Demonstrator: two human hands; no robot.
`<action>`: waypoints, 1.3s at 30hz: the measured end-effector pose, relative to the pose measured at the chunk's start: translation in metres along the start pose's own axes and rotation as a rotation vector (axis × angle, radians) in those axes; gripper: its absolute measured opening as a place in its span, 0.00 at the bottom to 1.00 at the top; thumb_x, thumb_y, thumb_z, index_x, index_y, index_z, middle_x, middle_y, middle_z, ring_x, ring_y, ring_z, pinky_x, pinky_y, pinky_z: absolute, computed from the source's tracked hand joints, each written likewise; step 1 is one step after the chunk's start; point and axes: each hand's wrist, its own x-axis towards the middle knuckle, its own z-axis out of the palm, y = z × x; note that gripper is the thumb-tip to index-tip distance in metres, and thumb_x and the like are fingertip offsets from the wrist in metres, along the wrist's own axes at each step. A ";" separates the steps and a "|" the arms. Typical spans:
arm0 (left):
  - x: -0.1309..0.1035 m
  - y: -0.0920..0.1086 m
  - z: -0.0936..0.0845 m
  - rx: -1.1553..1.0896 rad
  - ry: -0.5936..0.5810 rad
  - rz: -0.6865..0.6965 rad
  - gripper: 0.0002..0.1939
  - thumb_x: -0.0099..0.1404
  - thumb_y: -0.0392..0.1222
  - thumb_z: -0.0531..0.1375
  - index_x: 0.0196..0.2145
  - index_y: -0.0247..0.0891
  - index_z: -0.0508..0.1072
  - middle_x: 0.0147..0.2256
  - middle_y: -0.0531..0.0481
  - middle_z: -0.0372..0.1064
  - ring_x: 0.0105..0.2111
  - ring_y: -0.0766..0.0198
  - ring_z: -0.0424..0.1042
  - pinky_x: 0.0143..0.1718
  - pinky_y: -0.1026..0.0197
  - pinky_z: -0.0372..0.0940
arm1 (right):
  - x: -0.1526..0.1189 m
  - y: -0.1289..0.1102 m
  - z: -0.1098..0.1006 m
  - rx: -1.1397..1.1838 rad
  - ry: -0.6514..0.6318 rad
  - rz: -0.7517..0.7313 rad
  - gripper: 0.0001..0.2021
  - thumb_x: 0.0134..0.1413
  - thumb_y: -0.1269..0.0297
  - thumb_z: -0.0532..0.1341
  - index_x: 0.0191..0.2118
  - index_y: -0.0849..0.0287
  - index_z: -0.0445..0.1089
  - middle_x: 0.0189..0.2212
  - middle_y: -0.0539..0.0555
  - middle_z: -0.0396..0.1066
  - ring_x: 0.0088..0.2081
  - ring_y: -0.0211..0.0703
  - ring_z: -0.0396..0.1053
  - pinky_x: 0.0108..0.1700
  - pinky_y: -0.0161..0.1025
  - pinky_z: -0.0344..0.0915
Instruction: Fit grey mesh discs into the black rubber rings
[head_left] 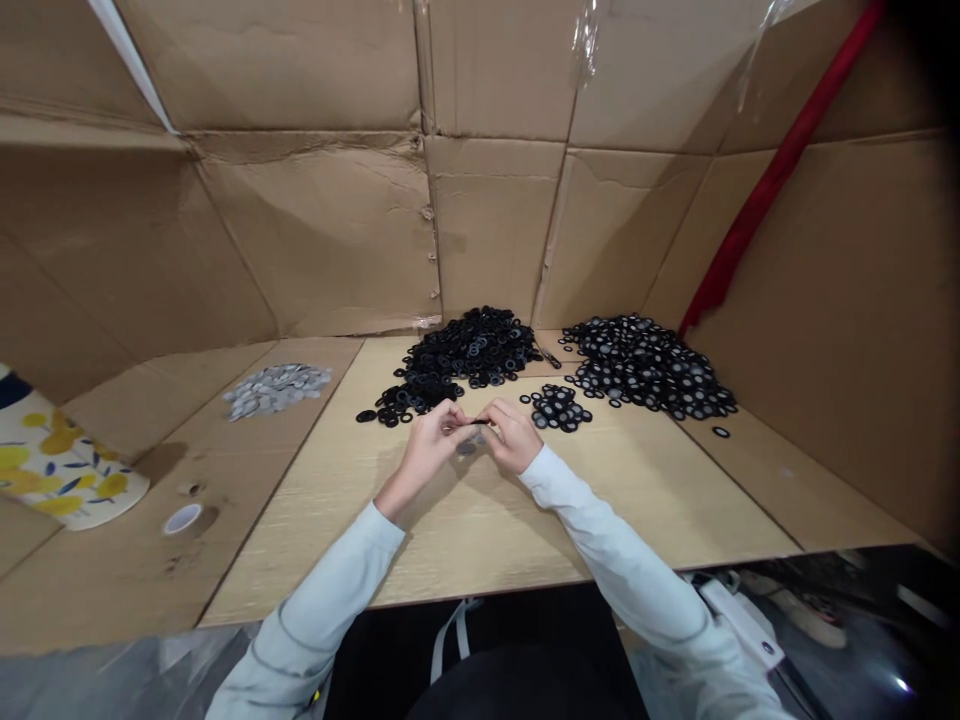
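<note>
A cardboard enclosure (495, 240) surrounds a work surface. Far left, one fruit-patterned cylinder (71, 465), its inside hidden, stands near one tape roll (182, 518). Next comes one heap of loose grey discs (276, 389), too many to count. At centre, the left hand (430, 443) and right hand (514, 438) together pinch one black ring (479, 421) by the fingertips, in front of one uncountable heap of black rings (476, 345). Rightward lie two groups of black-rimmed discs: one small cluster (559, 408), one large heap (641, 368).
</note>
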 end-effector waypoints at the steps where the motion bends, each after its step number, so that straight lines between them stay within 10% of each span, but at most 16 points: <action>1: 0.000 0.001 0.001 -0.037 0.032 -0.018 0.11 0.48 0.41 0.63 0.25 0.38 0.63 0.24 0.55 0.67 0.25 0.67 0.69 0.29 0.64 0.64 | 0.000 0.000 0.000 0.077 0.009 0.046 0.06 0.50 0.69 0.54 0.30 0.60 0.67 0.27 0.54 0.64 0.31 0.41 0.63 0.35 0.39 0.62; 7: 0.004 0.004 0.003 -0.217 0.153 -0.116 0.13 0.44 0.38 0.66 0.25 0.36 0.64 0.25 0.54 0.68 0.25 0.68 0.69 0.29 0.64 0.65 | 0.003 -0.001 0.007 0.687 0.019 0.337 0.11 0.41 0.58 0.63 0.30 0.60 0.70 0.28 0.52 0.68 0.30 0.38 0.66 0.33 0.37 0.63; 14: 0.002 0.004 0.004 -0.486 0.002 -0.311 0.16 0.43 0.41 0.67 0.30 0.35 0.67 0.29 0.51 0.70 0.29 0.65 0.72 0.36 0.60 0.66 | 0.005 0.006 0.012 0.808 0.095 0.544 0.13 0.34 0.55 0.65 0.22 0.61 0.70 0.17 0.48 0.65 0.20 0.33 0.59 0.24 0.33 0.57; 21: 0.004 0.002 0.004 -0.244 0.030 -0.241 0.20 0.40 0.37 0.67 0.32 0.36 0.65 0.20 0.53 0.70 0.21 0.64 0.69 0.23 0.64 0.62 | 0.000 0.009 0.017 0.477 0.108 0.440 0.07 0.40 0.63 0.60 0.22 0.61 0.69 0.20 0.49 0.67 0.23 0.36 0.61 0.28 0.35 0.59; 29: 0.004 -0.002 0.010 -0.314 0.172 -0.075 0.19 0.44 0.35 0.65 0.29 0.40 0.57 0.21 0.58 0.68 0.23 0.69 0.69 0.29 0.65 0.63 | -0.001 -0.002 0.008 0.115 0.150 0.274 0.07 0.47 0.65 0.57 0.23 0.60 0.67 0.22 0.51 0.65 0.24 0.36 0.61 0.28 0.34 0.58; 39: 0.002 -0.010 0.009 -0.256 0.072 -0.094 0.11 0.47 0.33 0.62 0.25 0.38 0.61 0.26 0.53 0.69 0.28 0.69 0.69 0.32 0.64 0.63 | -0.004 0.000 0.017 -0.070 0.214 0.183 0.07 0.50 0.67 0.54 0.24 0.59 0.65 0.23 0.52 0.63 0.27 0.39 0.62 0.30 0.36 0.59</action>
